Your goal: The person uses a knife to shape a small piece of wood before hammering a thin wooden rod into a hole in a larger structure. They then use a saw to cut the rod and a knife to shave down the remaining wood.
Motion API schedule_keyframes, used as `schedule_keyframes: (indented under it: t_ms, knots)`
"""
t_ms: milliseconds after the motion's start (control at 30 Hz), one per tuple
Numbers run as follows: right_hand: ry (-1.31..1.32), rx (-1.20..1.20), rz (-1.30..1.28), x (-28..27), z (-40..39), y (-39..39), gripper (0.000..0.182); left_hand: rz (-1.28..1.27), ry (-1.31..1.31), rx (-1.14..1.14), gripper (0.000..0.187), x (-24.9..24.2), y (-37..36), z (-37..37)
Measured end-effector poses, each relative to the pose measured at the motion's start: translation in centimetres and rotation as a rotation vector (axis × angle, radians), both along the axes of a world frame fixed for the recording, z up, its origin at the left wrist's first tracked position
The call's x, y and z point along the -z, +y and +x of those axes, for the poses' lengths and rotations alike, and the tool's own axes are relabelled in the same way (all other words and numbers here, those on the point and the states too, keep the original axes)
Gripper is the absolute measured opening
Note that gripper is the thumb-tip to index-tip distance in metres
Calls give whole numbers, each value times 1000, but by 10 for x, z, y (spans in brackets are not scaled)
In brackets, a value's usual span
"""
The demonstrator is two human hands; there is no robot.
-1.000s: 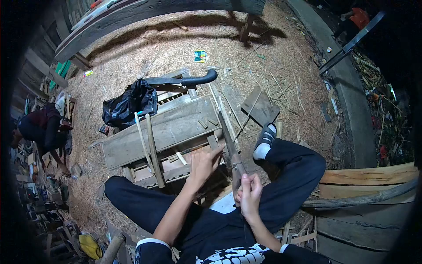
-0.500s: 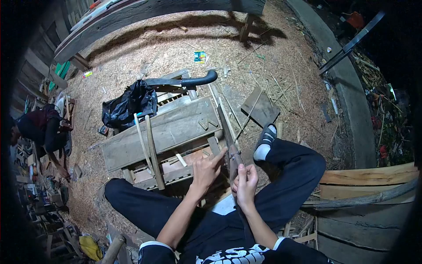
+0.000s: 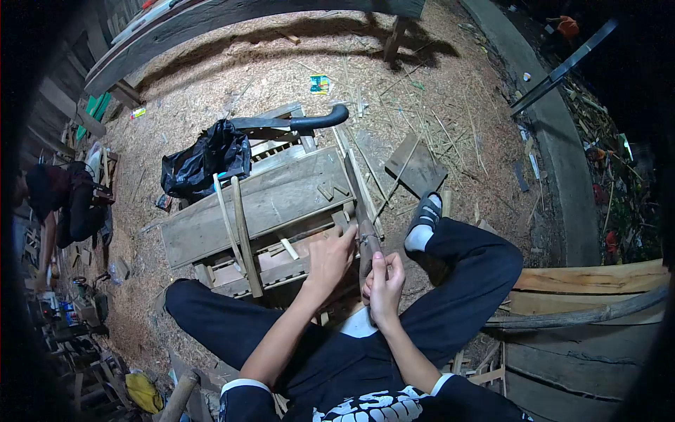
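A long, narrow brown piece that looks like wood [image 3: 365, 219] runs away from my lap, with a dark band [image 3: 368, 238] around it. My left hand [image 3: 330, 261] is beside its left edge, fingers curled together near the band. On the other side my right hand [image 3: 384, 285] is closed in a pinch, thumb up, at the near part of the piece. Whatever is between the fingers of either hand is too small or hidden to make out. A low slatted wooden bench with a wide plank [image 3: 274, 200] stands just beyond my left hand.
On the bench lie a black plastic bag [image 3: 207, 160], a machete with a black handle [image 3: 320, 119] and two sticks [image 3: 242, 232]. A square board [image 3: 416, 165] rests on the shavings near my foot. Another person [image 3: 67, 200] crouches at the left. Planks [image 3: 576, 352] are at the right.
My left index finger, stretched toward the band before, is now curled in. My right hand has shifted slightly left and up. The person at the left has moved an arm.
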State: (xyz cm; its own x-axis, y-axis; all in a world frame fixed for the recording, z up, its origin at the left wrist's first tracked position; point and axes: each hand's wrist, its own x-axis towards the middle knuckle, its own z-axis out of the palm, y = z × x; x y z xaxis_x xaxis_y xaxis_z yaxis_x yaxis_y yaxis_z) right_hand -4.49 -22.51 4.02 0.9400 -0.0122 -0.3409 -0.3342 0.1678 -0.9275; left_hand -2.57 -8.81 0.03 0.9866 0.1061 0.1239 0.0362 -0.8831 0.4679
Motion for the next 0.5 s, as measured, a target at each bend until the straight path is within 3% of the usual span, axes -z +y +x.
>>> schedule_keyframes:
  t_ms: [167,500]
  knots:
    - [16,-14,-23,-9,0,-1,33,-101,12,-88,29,4,-2,-4]
    - [33,-4,10,-10,8,-3,33,-64,16,-70,40,0,1,-1]
